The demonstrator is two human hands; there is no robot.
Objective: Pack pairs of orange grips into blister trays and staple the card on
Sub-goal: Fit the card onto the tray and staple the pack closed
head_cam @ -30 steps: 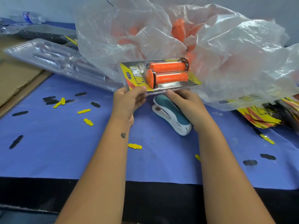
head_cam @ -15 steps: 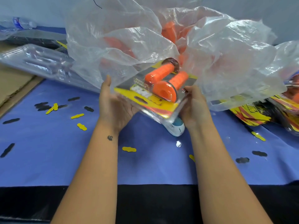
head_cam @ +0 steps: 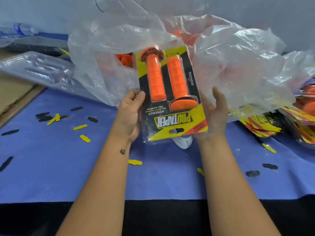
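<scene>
I hold a blister pack (head_cam: 172, 116) upright above the table, its printed yellow-and-black card upside down toward me. Two orange grips (head_cam: 167, 77) sit side by side under its clear blister. My left hand (head_cam: 130, 113) grips the pack's left edge, thumb on the front. My right hand (head_cam: 214, 113) supports the right edge with fingers straight along it. A white-and-teal stapler (head_cam: 183, 142) lies on the blue cloth just below the pack, mostly hidden by it. Loose orange grips (head_cam: 124, 58) show through a big clear plastic bag (head_cam: 230, 65) behind.
Clear empty blister trays (head_cam: 39, 68) lie at the left. Printed cards and packed blisters (head_cam: 289, 123) are piled at the right. Small yellow and black punch-outs (head_cam: 80, 127) litter the blue cloth (head_cam: 51, 167). A water bottle (head_cam: 25, 29) lies far left, cardboard (head_cam: 15, 91) beside the cloth.
The pack was flat over the stapler with both hands on its near edge. I lifted it, turned it a quarter turn and tilted it up to face me.
</scene>
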